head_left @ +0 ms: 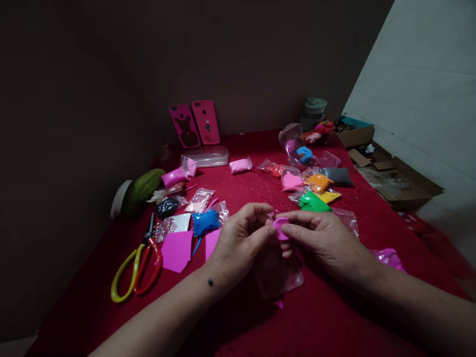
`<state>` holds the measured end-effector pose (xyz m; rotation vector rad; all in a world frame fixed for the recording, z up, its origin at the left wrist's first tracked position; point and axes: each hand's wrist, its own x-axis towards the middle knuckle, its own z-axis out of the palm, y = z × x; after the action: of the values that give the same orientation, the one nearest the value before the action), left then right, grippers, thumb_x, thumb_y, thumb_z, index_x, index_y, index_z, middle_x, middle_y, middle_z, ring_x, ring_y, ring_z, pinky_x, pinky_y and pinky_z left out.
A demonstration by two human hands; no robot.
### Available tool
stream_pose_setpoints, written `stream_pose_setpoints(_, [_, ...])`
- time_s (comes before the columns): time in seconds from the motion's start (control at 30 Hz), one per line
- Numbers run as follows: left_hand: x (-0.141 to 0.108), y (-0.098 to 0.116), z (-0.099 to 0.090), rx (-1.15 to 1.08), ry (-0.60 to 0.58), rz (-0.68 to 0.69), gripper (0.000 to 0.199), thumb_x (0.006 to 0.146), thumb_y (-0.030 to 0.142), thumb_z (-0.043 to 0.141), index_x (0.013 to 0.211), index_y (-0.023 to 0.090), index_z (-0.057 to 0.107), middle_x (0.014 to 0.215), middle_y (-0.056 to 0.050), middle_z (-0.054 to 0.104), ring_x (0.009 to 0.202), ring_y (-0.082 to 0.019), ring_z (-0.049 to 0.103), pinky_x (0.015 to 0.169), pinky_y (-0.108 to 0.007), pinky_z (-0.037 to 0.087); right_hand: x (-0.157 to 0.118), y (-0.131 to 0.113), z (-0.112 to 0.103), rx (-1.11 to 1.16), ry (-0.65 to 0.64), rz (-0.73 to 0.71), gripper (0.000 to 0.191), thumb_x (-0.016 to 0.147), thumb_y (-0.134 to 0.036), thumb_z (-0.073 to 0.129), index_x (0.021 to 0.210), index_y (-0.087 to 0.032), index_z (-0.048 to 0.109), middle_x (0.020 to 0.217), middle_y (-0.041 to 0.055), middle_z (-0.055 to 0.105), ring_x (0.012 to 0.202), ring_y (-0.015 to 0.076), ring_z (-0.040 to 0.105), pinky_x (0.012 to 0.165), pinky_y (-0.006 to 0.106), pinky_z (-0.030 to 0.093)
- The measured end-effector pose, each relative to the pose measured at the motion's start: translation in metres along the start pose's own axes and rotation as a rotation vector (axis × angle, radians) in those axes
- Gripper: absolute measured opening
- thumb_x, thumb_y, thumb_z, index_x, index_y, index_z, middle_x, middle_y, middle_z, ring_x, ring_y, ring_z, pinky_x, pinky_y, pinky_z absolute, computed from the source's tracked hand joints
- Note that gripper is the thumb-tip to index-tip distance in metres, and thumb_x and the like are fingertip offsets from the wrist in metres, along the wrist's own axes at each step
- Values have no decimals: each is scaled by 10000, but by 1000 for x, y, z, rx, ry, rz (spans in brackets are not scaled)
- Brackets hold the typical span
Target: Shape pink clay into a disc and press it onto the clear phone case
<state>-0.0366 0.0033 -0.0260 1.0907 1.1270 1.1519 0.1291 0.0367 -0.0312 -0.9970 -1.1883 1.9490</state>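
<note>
Centre frame: left hand and right hand pinched pink clay disc, flattened; transparent case below remained bare.

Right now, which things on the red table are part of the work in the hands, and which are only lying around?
In use: left hand and right hand pinch the pink clay piece over a clear phone case.

Lying about: scissors, blue clay bag, green clay bag, two pink phone cases, cardboard box.

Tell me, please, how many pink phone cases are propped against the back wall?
2: pink phone cases side by side, left one with a bear figure, right one with a small flower.
</note>
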Motion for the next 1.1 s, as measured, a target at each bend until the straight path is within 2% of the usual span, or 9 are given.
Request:
stream_pose_setpoints(0.13, [0, 0, -1, 7, 13, -3, 248, 794, 220, 703, 1019, 165, 614, 890, -12, 652, 809, -111, 601, 745, -235, 481, 0, 2, -1, 48, -29, -10, 366, 695, -360, 836, 997, -170, 756, 868, 52, 713, 656, 102, 632, 623, 218, 561])
stream_pose_setpoints(0.4, [1, 1, -3, 61, -16, 18, 259, 786, 246, 704, 1014, 168, 609, 785, 5, 637, 712, -110, 603, 682, -239, 490, 1, 5, 0, 118, -56, 29, 436, 653, -355, 870, 1016, -150, 741, 801, 47, 708, 600, 100, 639, 606, 227, 572])
stream_pose_setpoints(0.53, [-1, 0, -4, 186, -24, 106, 231, 807, 235, 684, 1027, 184, 637, 812, -4, 665, 735, -124, 622, 702, -257, 498, 1, 9, -1, 130, -78, 38, 467, 646, -305, 873, 1067, -156, 735, 810, 43, 710, 623, 107, 645, 621, 229, 572])
stream_pose_setpoints(0.7, [-4, -1, -6, 356, -16, 253, 250, 790, 106, 651, 1007, 224, 690, 821, 13, 687, 753, -118, 633, 718, -243, 481, 1, 8, 0, 172, -84, 55, 402, 632, -263, 877, 994, -151, 742, 793, 37, 716, 665, 106, 668, 658, 197, 556])
stream_pose_setpoints(0.83, [-3, 2, -10, 391, -21, 258, 242, 860, 175, 618, 1096, 210, 656, 932, -24, 696, 809, -132, 650, 754, -259, 500, 4, 7, -2, 225, -44, 37, 430, 645, -250, 867, 1031, -152, 704, 858, 49, 716, 681, 123, 667, 592, 207, 549])
stream_pose_setpoints(0.93, [-2, 3, -11, 452, -74, 217, 341, 835, 273, 693, 1162, 213, 620, 935, -36, 681, 802, -155, 632, 721, -270, 502, 6, 7, -3, 262, -18, 52, 426, 670, -236, 847, 1054, -162, 676, 817, 29, 697, 653, 116, 652, 571, 206, 533])
stream_pose_setpoints(1.03, [-2, 1, -10, 607, -145, 319, 468, 804, 282, 737, 1244, 242, 583, 995, -43, 666, 868, -171, 607, 753, -276, 486, 6, 9, -4, 269, -40, 43, 412, 670, -209, 842, 1042, -153, 674, 807, 27, 691, 670, 103, 640, 603, 184, 515])
stream_pose_setpoints(1.1, [-2, -1, -8, 691, -162, 394, 473, 818, 238, 719, 1268, 240, 572, 1060, -55, 647, 912, -173, 591, 798, -280, 478, 5, 9, -5, 250, -62, 45, 421, 673, -216, 846, 1050, -149, 673, 814, 30, 692, 675, 97, 633, 619, 181, 504])
